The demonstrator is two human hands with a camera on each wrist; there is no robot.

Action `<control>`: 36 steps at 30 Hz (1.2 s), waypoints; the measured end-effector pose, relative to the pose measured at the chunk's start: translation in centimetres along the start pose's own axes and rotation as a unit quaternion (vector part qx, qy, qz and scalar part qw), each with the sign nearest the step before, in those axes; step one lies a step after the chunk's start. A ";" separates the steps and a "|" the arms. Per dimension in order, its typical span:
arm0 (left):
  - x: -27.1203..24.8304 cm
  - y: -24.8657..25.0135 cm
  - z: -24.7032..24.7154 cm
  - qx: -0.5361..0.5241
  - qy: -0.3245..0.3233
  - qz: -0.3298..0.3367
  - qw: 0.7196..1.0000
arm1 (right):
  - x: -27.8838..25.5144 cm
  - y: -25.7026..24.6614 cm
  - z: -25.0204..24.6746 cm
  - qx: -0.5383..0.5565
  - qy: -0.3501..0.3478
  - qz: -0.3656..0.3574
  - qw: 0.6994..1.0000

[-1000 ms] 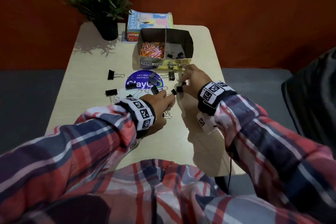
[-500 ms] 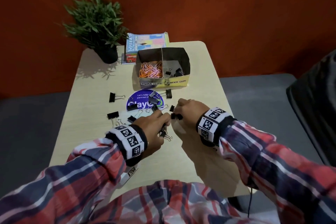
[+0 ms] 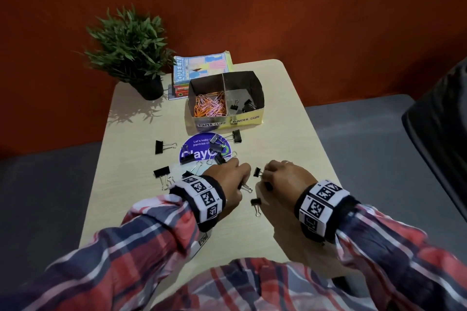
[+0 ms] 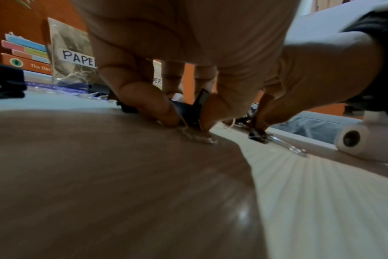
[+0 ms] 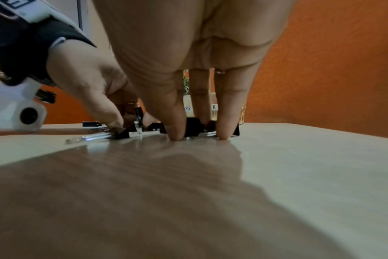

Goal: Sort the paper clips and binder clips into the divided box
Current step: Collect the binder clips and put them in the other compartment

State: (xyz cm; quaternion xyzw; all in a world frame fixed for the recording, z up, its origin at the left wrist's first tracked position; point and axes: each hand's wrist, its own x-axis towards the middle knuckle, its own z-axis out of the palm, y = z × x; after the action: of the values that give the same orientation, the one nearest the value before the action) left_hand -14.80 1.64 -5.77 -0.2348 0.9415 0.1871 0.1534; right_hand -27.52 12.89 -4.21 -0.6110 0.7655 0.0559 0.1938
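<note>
The divided box [image 3: 227, 122] stands at the table's far middle, with orange and pink paper clips [image 3: 209, 108] in its left half and black binder clips [image 3: 243, 106] in its right half. Several loose binder clips [image 3: 161, 147] lie on the table between the box and my hands. My left hand [image 3: 240, 179] pinches a black binder clip [image 4: 188, 109] between thumb and forefinger against the tabletop. My right hand [image 3: 265, 175] grips a small binder clip [image 3: 257, 171] by its wire handles, with its fingertips [image 5: 176, 135] on the table. Another small clip [image 3: 255, 202] lies between my wrists.
A potted plant [image 3: 131, 50] stands at the far left corner. A stack of books [image 3: 199, 68] lies behind the box. A round blue sticker [image 3: 199, 153] sits on the table under some clips. A dark chair [image 3: 442, 129] stands to the right of the table [image 3: 290, 134].
My right hand has drawn back from the front of the box to the table's middle. Both hands have shifted toward me and now sit slightly apart, each pinching a clip.
</note>
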 end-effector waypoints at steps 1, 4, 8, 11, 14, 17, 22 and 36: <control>0.0 0.0 -0.1 -0.005 0.001 0.004 1.000 | -0.3 -0.1 0.0 0.002 0.006 0.002 1.000; -0.1 0.0 -1.0 -0.035 0.014 -0.001 0.999 | -0.8 -0.2 0.0 -0.016 0.003 -0.009 1.000; 1.7 -0.1 -5.9 -0.097 0.088 -0.018 0.991 | -1.0 -0.4 -0.3 -0.064 -0.019 -0.026 0.997; 4.9 -0.2 -11.1 -0.089 0.156 -0.031 0.983 | -1.0 -0.6 -0.7 -0.052 -0.020 -0.012 0.998; 8.4 -0.5 -14.1 -0.043 0.166 -0.058 0.983 | -0.9 -0.9 -0.8 -0.034 -0.019 0.003 0.999; 10.7 -0.7 -14.0 -0.015 0.152 -0.072 0.986 | -0.9 -1.2 -0.6 -0.012 -0.019 0.009 1.000; 10.1 -2.4 -13.0 -0.066 0.185 -0.073 0.978 | -0.5 -1.0 -0.3 0.011 -0.034 0.011 0.999; -5.7 -12.0 -4.5 0.020 -0.053 -0.262 0.963 | 1.1 -2.2 0.2 -0.061 -0.028 -0.016 0.998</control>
State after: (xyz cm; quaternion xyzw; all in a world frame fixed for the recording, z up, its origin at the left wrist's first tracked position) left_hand -4.92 -7.96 -3.01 -0.4598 0.8413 0.1336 0.2510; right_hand -25.55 11.42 -4.41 -0.6323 0.7449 0.1165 0.1781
